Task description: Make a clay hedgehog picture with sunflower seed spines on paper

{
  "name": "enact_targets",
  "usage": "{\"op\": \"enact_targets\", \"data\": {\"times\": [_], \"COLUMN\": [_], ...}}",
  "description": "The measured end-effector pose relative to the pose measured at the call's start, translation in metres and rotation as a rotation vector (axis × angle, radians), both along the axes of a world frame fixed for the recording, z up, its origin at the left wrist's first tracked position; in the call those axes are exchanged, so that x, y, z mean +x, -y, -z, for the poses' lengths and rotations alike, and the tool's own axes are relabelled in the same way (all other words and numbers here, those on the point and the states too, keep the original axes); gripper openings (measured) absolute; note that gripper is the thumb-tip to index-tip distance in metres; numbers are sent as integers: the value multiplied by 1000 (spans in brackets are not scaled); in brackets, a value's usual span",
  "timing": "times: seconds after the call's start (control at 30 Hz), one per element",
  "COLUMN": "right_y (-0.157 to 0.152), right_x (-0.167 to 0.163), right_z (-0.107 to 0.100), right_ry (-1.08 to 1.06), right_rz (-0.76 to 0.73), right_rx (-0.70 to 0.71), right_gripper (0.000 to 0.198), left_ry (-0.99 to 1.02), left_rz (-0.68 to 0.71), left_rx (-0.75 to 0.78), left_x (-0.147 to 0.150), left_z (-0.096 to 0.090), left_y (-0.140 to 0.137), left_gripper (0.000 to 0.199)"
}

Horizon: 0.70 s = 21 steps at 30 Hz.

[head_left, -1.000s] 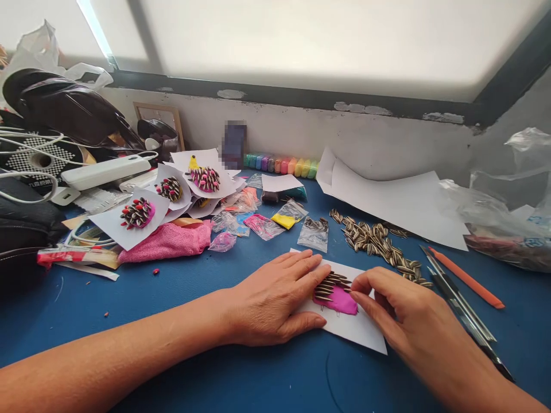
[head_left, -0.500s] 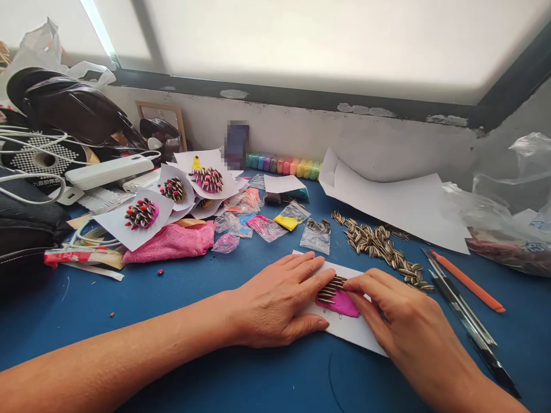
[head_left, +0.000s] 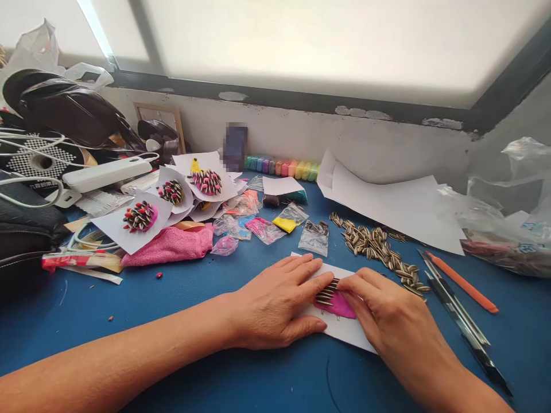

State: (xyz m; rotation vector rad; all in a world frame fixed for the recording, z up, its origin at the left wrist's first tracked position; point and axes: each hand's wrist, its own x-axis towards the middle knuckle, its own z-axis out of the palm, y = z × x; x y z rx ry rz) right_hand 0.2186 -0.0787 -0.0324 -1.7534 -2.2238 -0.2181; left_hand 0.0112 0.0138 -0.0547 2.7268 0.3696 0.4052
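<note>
My left hand (head_left: 286, 301) lies flat with its fingers apart on a white sheet of paper (head_left: 350, 332), its index finger beside the seeds. On the sheet is a flat patch of bright pink clay (head_left: 340, 307) with small drawn marks under its lower edge. Rows of striped sunflower seeds (head_left: 326, 295) stick out of the clay's left part. Thumb and forefinger of my right hand (head_left: 387, 315) are pinched at the upper right end of these rows, on a sunflower seed mostly hidden by the fingertips. A loose pile of sunflower seeds (head_left: 372, 244) lies beyond the sheet.
Pens (head_left: 458, 315) and an orange stick (head_left: 462, 281) lie at right. Small bags of clay (head_left: 290, 218) are behind the sheet. Seed-covered clay figures on paper (head_left: 140, 218) rest at left over a pink cloth (head_left: 172, 244). Large paper (head_left: 391, 201) lies near the wall.
My right hand has shifted slightly left along the seed rows, its fingertips closer to my left index finger. The left hand stays flat on the paper. The view has moved slightly.
</note>
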Motion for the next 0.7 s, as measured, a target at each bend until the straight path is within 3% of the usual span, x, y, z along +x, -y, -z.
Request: {"op": "enact_targets", "data": {"times": [0.23,0.43,0.5,0.6,0.7], "right_y": [-2,1,0,-3,-5], "right_x": [-3,2,14,44,74], "right_z": [1,-6,-11,-16,-16], "right_ry": [7,-15,-35,14,44], "right_rz": [-16,33,93,338,472], "right_rx": [-3,80,62,25,9], "right_gripper": [27,25,27,29,33], "left_ry": [6,-9,0,7,3], "left_rz": [3,6,10,8,10], "left_rx": [-6,-3,-1,-11,-33], "left_x": [2,1,1,1,1], "left_z": [-1,0,-1,-2,-4], "left_y": [0,0,0,0,-1], "left_gripper": [63,66,65,68,70]}}
